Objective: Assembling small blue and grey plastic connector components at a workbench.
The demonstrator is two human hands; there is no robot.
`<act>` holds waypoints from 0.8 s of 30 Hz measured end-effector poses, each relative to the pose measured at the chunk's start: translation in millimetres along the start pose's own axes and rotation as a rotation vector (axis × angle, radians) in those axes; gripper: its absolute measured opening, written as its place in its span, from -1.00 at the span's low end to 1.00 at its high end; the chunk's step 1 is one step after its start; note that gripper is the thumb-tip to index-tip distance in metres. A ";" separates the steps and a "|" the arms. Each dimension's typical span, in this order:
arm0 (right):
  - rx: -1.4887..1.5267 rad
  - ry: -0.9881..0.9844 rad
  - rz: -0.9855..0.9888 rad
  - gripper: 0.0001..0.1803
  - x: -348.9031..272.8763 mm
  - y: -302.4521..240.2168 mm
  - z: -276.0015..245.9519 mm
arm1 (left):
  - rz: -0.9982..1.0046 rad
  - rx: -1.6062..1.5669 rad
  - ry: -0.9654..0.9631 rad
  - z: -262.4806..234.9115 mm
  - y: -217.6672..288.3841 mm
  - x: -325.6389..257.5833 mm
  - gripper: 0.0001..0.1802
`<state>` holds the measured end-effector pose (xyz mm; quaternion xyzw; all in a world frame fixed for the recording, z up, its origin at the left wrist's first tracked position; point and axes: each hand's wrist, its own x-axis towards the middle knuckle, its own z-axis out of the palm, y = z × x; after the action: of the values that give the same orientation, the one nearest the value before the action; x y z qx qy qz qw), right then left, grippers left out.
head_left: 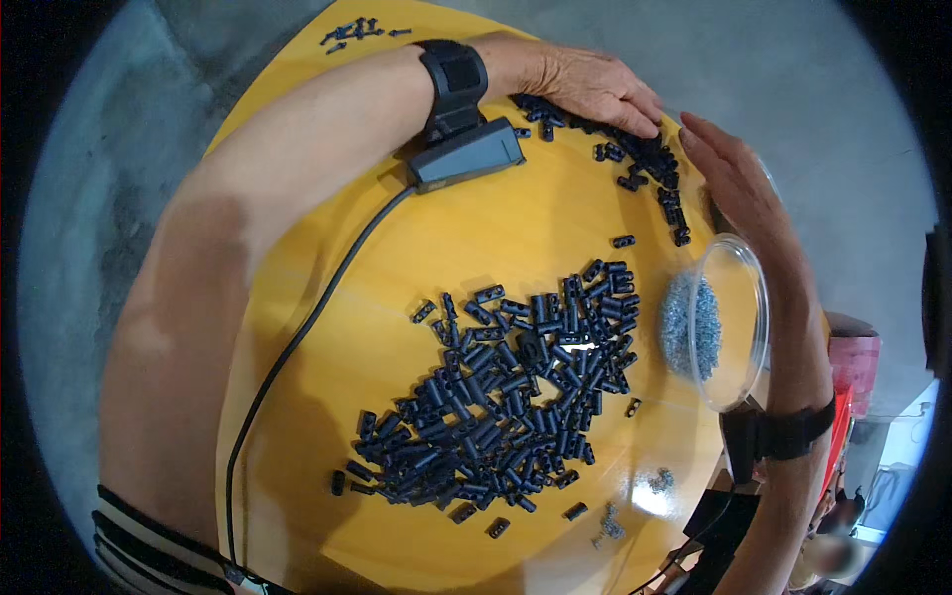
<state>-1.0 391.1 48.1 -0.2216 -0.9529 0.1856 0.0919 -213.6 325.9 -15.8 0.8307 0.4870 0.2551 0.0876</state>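
Resting palm-down, the left hand (585, 84) is lying flat with fingers extended on a strip of small black cylindrical parts (645, 159) at the far edge of the round yellow bench (496, 228); it is gripping nothing, only pressing on the parts. The right hand (729, 174) is standing edge-on just beside that strip, fingers straight and together, open, holding nothing, its fingertips nearly meeting those of the left hand. The strip is curving along the bench rim between the two hands, its long axis running from the far side toward the person's right; single pieces in it are pointing every way.

Both wrists are carrying black straps; the left one is bearing a dark box-shaped unit (466, 154) with a black cable (297, 342) trailing across the bench toward the near edge.

A clear plastic bowl (739, 297) is sitting near the right forearm, holding a heap of small silvery screws (691, 322).

A large loose pile of the same black parts (506, 397) is occupying the bench centre, well apart from the hands, stretched diagonally from near left to far right. A few stray silvery screws (610, 521) are lying near the front edge.
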 end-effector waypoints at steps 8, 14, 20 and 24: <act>-0.229 -0.198 0.060 -0.60 19.1 -8.0 6.6 | 0.020 -0.011 0.072 5.1 10.3 -13.3 -0.55; -0.497 -0.114 -0.088 -0.66 22.4 1.1 12.7 | 0.065 -0.030 -0.019 1.9 15.6 -11.9 -0.58; -0.431 -0.206 -0.134 -0.59 30.1 39.2 7.2 | 0.051 -0.035 -0.044 1.9 15.0 -5.9 -0.59; -0.453 -0.232 -0.042 -0.61 32.2 33.0 10.2 | 0.047 -0.017 -0.059 -0.3 20.5 -11.8 -0.59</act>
<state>-19.3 430.0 28.7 -0.1937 -0.9788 -0.0105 -0.0660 -202.7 305.3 -11.5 0.8482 0.4625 0.2368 0.1030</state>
